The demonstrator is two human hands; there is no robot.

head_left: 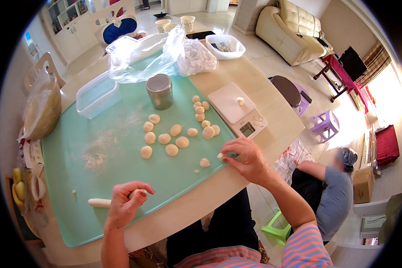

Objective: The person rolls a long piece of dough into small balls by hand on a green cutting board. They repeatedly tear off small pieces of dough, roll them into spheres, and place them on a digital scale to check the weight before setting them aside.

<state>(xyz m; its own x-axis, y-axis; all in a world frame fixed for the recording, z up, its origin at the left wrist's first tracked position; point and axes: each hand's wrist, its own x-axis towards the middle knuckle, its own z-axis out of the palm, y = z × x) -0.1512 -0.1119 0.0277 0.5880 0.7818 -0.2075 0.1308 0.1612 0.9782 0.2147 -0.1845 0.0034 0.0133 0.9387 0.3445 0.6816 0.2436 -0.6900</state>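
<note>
My left hand (127, 201) is closed around a roll of white dough (99, 203), whose free end lies on the green mat (120, 176). Between thumb and fingertips, my right hand (245, 157) pinches a small piece of dough (220, 156) at the mat's right edge. One loose lump (204, 162) lies just left of that hand, with a tiny crumb near it. Farther back sit several round dough balls (172, 149), some bunched beside the white kitchen scale (225, 107). On the scale's platform rests a small dough piece (240, 101).
A metal canister (160, 94) stands behind the dough balls. Plastic tubs (98, 94), clear bags (149, 58) and paper cups (187, 23) crowd the far side. Flour dusts the mat's left part. A basket (42, 109) is at left; a person (337, 196) sits low at right.
</note>
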